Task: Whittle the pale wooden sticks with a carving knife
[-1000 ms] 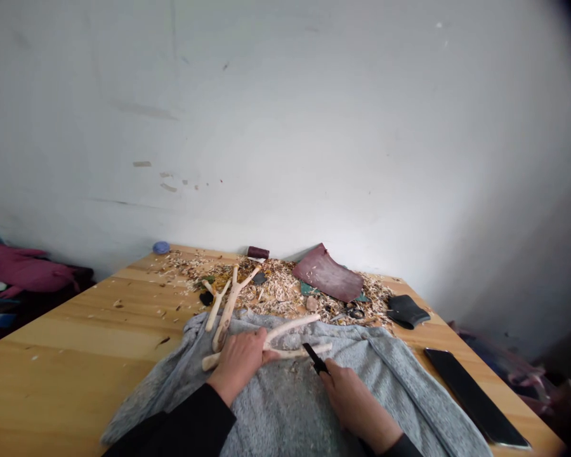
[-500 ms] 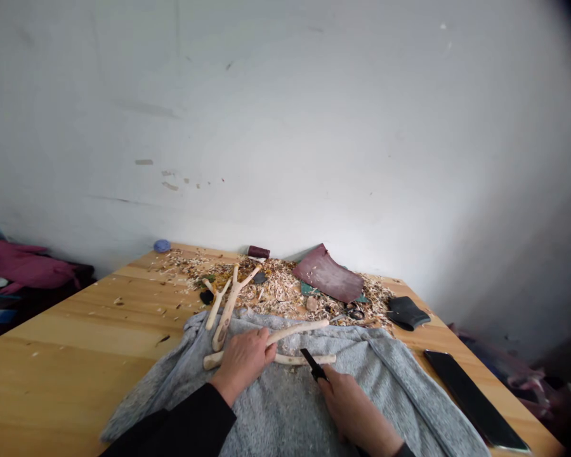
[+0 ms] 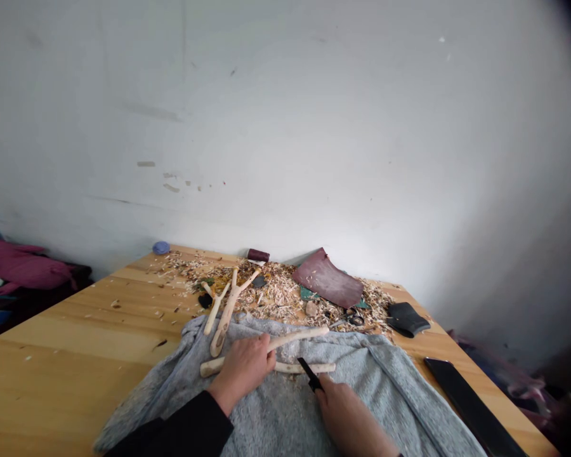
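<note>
Head view, live: left grip [image 3: 242,367] clamped down over the peeled forked branch [image 3: 297,338], right grip [image 3: 347,419] clenched round a black knife [image 3: 310,374] right against it.

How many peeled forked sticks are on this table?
3. One lies on the grey cloth under the left hand; a thicker one and a thinner one lie side by side at the cloth's far edge, by wood shavings. Shavings may hide more.

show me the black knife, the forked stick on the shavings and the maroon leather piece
black knife [image 3: 310,375], head view, on the middle of its visible black part
forked stick [image 3: 229,309], head view, on its main stem
maroon leather piece [image 3: 328,285], head view, on the middle of its upper face
</note>
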`<action>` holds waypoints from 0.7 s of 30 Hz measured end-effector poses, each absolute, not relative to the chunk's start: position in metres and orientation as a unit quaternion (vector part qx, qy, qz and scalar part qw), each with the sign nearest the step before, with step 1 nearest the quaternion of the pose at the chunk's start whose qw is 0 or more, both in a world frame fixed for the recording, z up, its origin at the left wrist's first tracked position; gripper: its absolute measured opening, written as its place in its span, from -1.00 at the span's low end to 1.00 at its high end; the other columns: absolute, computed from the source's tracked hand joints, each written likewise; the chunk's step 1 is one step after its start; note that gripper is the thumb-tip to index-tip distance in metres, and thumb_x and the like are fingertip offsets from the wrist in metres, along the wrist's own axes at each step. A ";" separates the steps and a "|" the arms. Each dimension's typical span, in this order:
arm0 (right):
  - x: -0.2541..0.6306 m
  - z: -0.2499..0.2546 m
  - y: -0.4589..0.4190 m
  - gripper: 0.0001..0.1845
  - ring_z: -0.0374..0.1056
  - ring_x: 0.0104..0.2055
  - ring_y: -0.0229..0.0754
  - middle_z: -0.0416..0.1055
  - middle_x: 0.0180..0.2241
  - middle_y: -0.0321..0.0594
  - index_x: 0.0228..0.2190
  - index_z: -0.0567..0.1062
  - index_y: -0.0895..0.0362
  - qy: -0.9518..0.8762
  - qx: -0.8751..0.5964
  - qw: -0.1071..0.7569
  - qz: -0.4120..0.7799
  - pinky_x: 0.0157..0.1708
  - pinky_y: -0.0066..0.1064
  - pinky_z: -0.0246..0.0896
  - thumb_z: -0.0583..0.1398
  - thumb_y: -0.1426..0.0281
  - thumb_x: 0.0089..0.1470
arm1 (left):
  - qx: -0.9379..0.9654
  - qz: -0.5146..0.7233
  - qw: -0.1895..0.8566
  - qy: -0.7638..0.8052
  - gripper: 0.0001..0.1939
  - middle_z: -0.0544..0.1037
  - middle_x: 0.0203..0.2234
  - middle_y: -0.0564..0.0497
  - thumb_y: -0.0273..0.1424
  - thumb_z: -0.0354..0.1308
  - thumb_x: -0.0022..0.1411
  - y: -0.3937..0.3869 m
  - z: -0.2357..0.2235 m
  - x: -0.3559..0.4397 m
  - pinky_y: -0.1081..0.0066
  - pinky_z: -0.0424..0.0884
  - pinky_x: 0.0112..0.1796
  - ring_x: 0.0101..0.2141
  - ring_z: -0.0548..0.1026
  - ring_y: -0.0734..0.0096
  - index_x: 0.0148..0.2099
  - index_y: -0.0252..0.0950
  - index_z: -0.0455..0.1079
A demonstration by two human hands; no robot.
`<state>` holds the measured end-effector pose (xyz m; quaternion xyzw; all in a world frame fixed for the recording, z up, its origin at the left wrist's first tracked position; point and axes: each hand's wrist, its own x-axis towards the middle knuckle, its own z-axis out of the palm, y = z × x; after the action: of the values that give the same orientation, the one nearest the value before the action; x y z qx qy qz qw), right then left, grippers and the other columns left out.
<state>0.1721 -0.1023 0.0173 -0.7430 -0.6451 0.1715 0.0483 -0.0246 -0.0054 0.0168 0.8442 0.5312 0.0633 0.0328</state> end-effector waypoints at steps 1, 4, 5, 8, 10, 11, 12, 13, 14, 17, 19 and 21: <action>0.170 0.020 -0.104 -0.68 0.52 -0.12 -0.03 0.59 -0.23 -0.04 -0.07 0.50 0.11 -0.642 -0.746 0.032 0.172 -0.23 -0.38 0.27 0.00 0.45 0.27 | 0.844 0.061 0.034 0.532 -0.72 0.63 -0.30 -0.17 -0.33 -0.09 0.31 -0.005 0.017 -0.024 0.18 0.42 -0.22 -0.26 0.60 0.06 -0.13 -0.29 0.41; 0.161 0.029 -0.106 -0.60 0.51 -0.09 0.02 0.57 -0.16 0.01 0.00 0.46 0.12 -0.636 -0.752 -0.022 0.171 -0.21 -0.30 0.31 -0.08 0.49 0.28 | 0.842 0.057 0.037 0.535 -0.74 0.63 -0.31 -0.17 -0.34 -0.06 0.28 -0.004 0.016 -0.021 0.18 0.42 -0.23 -0.27 0.61 0.05 -0.12 -0.29 0.41; 0.159 0.031 -0.107 -0.57 0.51 -0.08 0.03 0.57 -0.15 0.01 0.02 0.45 0.12 -0.634 -0.754 -0.035 0.168 -0.19 -0.28 0.32 -0.10 0.51 0.28 | 0.841 0.056 0.037 0.536 -0.74 0.64 -0.31 -0.17 -0.34 -0.06 0.28 -0.004 0.016 -0.020 0.18 0.43 -0.24 -0.27 0.61 0.05 -0.12 -0.28 0.41; 0.153 0.034 -0.107 -0.48 0.50 -0.05 0.05 0.56 -0.13 0.02 0.09 0.40 0.14 -0.632 -0.757 -0.055 0.158 -0.14 -0.22 0.34 -0.16 0.59 0.25 | 0.841 0.055 0.037 0.537 -0.73 0.64 -0.29 -0.18 -0.33 -0.07 0.28 -0.006 0.017 -0.019 0.17 0.43 -0.24 -0.26 0.61 0.03 -0.10 -0.28 0.40; 0.151 0.035 -0.107 -0.45 0.50 -0.05 0.04 0.55 -0.12 0.05 0.11 0.38 0.15 -0.631 -0.759 -0.057 0.150 -0.13 -0.20 0.34 -0.16 0.61 0.24 | 0.841 0.055 0.038 0.537 -0.71 0.63 -0.29 -0.18 -0.34 -0.09 0.29 -0.007 0.018 -0.019 0.16 0.43 -0.24 -0.26 0.61 0.01 -0.10 -0.29 0.40; 0.150 0.035 -0.107 -0.45 0.50 -0.06 0.04 0.55 -0.12 0.05 0.10 0.40 0.16 -0.631 -0.760 -0.057 0.147 -0.14 -0.20 0.34 -0.16 0.62 0.23 | 0.841 0.056 0.039 0.537 -0.71 0.63 -0.29 -0.19 -0.35 -0.10 0.28 -0.007 0.018 -0.019 0.15 0.42 -0.24 -0.25 0.61 0.00 -0.10 -0.29 0.41; 0.149 0.036 -0.107 -0.46 0.50 -0.07 0.04 0.55 -0.12 0.06 0.07 0.42 0.16 -0.630 -0.760 -0.057 0.145 -0.14 -0.21 0.34 -0.16 0.63 0.23 | 0.841 0.056 0.039 0.537 -0.70 0.63 -0.29 -0.19 -0.36 -0.10 0.28 -0.007 0.019 -0.018 0.15 0.42 -0.24 -0.25 0.60 0.00 -0.10 -0.29 0.41; 0.148 0.037 -0.107 -0.46 0.50 -0.07 0.04 0.55 -0.12 0.06 0.05 0.43 0.17 -0.631 -0.760 -0.056 0.143 -0.14 -0.22 0.34 -0.16 0.63 0.22 | 0.840 0.057 0.039 0.538 -0.70 0.63 -0.29 -0.20 -0.37 -0.11 0.27 -0.008 0.019 -0.018 0.14 0.42 -0.23 -0.25 0.60 -0.01 -0.10 -0.29 0.41; 0.147 0.038 -0.107 -0.47 0.50 -0.07 0.03 0.54 -0.12 0.06 0.03 0.44 0.18 -0.633 -0.759 -0.053 0.142 -0.14 -0.22 0.34 -0.16 0.63 0.22 | 0.840 0.057 0.039 0.538 -0.70 0.63 -0.29 -0.20 -0.38 -0.11 0.27 -0.008 0.020 -0.018 0.14 0.42 -0.23 -0.24 0.60 -0.02 -0.10 -0.30 0.42; 0.142 0.042 -0.105 -0.48 0.49 -0.06 0.03 0.53 -0.11 0.06 0.01 0.45 0.20 -0.638 -0.755 -0.045 0.142 -0.12 -0.23 0.33 -0.16 0.64 0.21 | 0.837 0.055 0.041 0.542 -0.68 0.63 -0.29 -0.21 -0.39 -0.13 0.27 -0.008 0.020 -0.017 0.15 0.41 -0.23 -0.24 0.60 -0.01 -0.10 -0.30 0.43; 0.138 0.042 -0.103 -0.49 0.49 -0.05 0.03 0.53 -0.10 0.07 -0.01 0.45 0.22 -0.639 -0.756 -0.044 0.139 -0.12 -0.24 0.33 -0.16 0.64 0.22 | 0.834 0.052 0.044 0.547 -0.67 0.63 -0.28 -0.22 -0.38 -0.14 0.28 -0.007 0.021 -0.016 0.18 0.40 -0.22 -0.23 0.60 0.02 -0.10 -0.31 0.43; 0.136 0.038 -0.100 -0.49 0.48 -0.05 0.02 0.52 -0.10 0.09 0.00 0.45 0.22 -0.640 -0.755 -0.042 0.136 -0.12 -0.26 0.32 -0.16 0.64 0.21 | 0.831 0.048 0.049 0.553 -0.67 0.63 -0.27 -0.22 -0.37 -0.13 0.28 -0.007 0.022 -0.016 0.20 0.40 -0.21 -0.22 0.60 0.05 -0.10 -0.31 0.43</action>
<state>0.1359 -0.1004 0.0379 -0.7547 -0.6404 0.1362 -0.0422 -0.0158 -0.0068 0.0219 0.8305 0.5528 0.0481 0.0485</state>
